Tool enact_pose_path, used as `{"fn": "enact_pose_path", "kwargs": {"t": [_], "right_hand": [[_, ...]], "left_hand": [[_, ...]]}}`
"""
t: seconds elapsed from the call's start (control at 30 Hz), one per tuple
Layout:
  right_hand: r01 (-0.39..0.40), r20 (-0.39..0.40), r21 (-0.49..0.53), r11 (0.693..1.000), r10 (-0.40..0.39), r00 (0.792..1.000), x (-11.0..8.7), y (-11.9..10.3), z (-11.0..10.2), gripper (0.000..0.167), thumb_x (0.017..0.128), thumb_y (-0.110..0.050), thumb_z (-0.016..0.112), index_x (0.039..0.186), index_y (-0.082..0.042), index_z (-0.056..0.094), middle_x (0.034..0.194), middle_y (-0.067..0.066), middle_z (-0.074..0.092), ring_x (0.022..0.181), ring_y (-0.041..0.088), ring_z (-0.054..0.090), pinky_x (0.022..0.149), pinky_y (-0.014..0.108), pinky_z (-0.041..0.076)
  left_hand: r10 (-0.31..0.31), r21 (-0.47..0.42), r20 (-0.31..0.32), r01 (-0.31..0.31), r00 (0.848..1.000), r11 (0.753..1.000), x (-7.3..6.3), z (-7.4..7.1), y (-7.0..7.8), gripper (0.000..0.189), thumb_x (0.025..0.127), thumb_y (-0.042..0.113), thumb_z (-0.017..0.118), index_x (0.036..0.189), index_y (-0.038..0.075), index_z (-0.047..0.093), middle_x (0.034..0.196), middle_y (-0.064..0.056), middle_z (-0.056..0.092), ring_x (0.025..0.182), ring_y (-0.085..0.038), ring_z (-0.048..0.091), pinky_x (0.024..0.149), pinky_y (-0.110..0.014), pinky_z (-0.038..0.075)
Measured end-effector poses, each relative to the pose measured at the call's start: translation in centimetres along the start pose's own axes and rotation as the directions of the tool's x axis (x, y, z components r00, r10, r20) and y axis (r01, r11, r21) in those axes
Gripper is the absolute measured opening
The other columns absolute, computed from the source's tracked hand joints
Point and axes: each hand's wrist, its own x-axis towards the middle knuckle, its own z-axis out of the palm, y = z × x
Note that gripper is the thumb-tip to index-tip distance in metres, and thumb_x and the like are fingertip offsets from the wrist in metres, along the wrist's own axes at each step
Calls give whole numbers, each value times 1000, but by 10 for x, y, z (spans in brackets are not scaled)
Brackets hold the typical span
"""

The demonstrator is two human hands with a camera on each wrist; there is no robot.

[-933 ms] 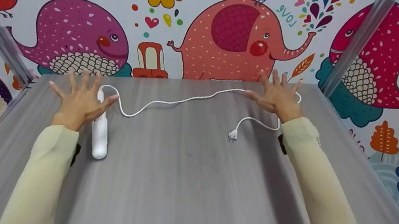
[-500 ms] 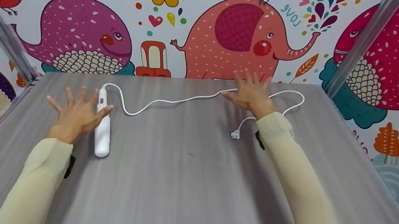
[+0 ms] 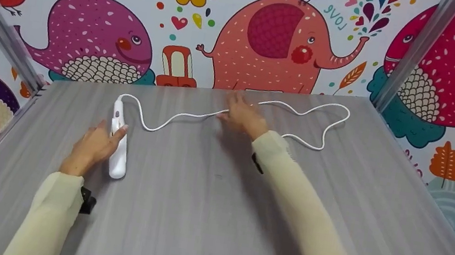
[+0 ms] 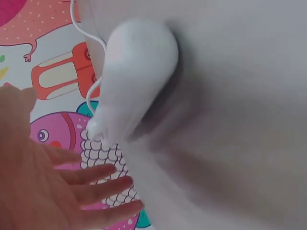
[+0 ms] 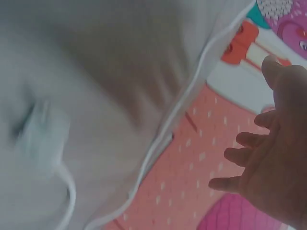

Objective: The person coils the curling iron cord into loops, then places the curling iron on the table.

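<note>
A slim white corded appliance (image 3: 118, 157), much like a hair straightener, lies lengthwise on the table's left side. Beside it is my left hand (image 3: 93, 145), whose thumb overlaps the appliance in the head view. In the left wrist view the fingers of that hand (image 4: 36, 187) are extended and spread near the appliance (image 4: 136, 62). The white cord (image 3: 186, 114) runs from the far end across to the right. My right hand (image 3: 247, 114) is over the cord's middle, fingers loosely bent and holding nothing. The plug (image 5: 45, 139) shows blurred in the right wrist view; my right forearm hides it in the head view.
The grey wood-grain table (image 3: 177, 211) ends at a wall (image 3: 215, 57) printed with cartoon animals. Metal posts (image 3: 412, 56) stand at the back corners. To the right, the cord makes a wide loop (image 3: 340, 106) near the back edge.
My right hand has swept left along the cord, its spread fingers drawing in. My left hand has moved slightly nearer and lower beside the appliance, its fingers closer together. The appliance lies still.
</note>
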Motion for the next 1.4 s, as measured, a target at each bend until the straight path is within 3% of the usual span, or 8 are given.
{"fn": "enact_pose_path", "kwargs": {"t": [0.03, 0.07, 0.23, 0.5, 0.63, 0.8, 0.97, 1.4], "right_hand": [[-38, 39, -137, 990, 44, 998, 10, -8, 0, 74, 102, -47, 51, 160, -14, 17, 164, 9, 24, 153, 24, 23, 125, 44, 19], [-166, 100, -246, 955, 196, 975, 0, -38, -14, 77, 102, -46, 52, 159, -11, 16, 164, 13, 24, 153, 29, 24, 124, 49, 20], [-171, 111, -195, 966, 195, 974, 11, -47, 7, 76, 101, -44, 55, 158, -8, 19, 162, 14, 28, 151, 29, 29, 124, 47, 23], [-222, 212, 35, 974, 210, 954, 24, -56, 28, 81, 98, -40, 61, 162, -19, 16, 168, 5, 20, 156, 22, 17, 126, 44, 18], [-248, 234, 67, 966, 227, 945, 25, -63, 38, 77, 97, -40, 63, 161, -22, 23, 163, 6, 33, 149, 22, 31, 124, 46, 24], [-152, 186, -2, 988, 150, 971, 25, -69, 46, 49, 100, -33, 61, 142, -9, 56, 135, 10, 63, 116, 23, 58, 108, 41, 46], [-71, 167, -21, 997, 73, 983, 18, -63, 43, 28, 101, -23, 60, 120, -6, 72, 111, 9, 73, 89, 18, 58, 87, 35, 52], [61, 113, 0, 998, -61, 992, -11, -30, 16, 30, 96, 0, 58, 124, -3, 71, 121, 14, 72, 98, 25, 63, 94, 40, 54]], "left_hand": [[-12, -23, -3, 12, 1000, 1000, -1, 3, 0, 103, 99, 71, 23, 153, -16, 9, 147, -47, 29, 134, -57, 38, 111, -67, 31], [-22, -44, -8, 21, 1000, 999, -1, 6, 1, 102, 99, 70, 26, 152, -16, 11, 145, -46, 33, 130, -55, 43, 110, -65, 33], [-47, -129, -21, 44, 999, 991, -9, 14, 8, 91, 99, 58, 45, 146, -17, 26, 130, -39, 51, 111, -43, 56, 100, -59, 43], [-60, -210, -32, 52, 998, 976, -11, 31, 5, 81, 94, 31, 64, 145, -17, 24, 128, -38, 53, 112, -44, 56, 99, -56, 44], [-36, -218, -59, 22, 998, 976, -11, 34, 3, 78, 91, 22, 65, 144, -17, 24, 126, -39, 53, 113, -46, 56, 100, -57, 44], [-22, -208, -54, 10, 998, 978, -13, 31, -2, 80, 90, 17, 63, 149, -15, 20, 130, -40, 51, 116, -47, 55, 102, -57, 43], [12, -173, -31, -17, 999, 985, -16, 25, -6, 79, 89, 14, 61, 151, -13, 20, 134, -40, 49, 118, -48, 54, 101, -59, 44], [111, -79, 80, -105, 991, 991, -22, 13, -15, 78, 88, 9, 66, 150, -11, 24, 139, -41, 46, 123, -50, 51, 101, -61, 43]]}}
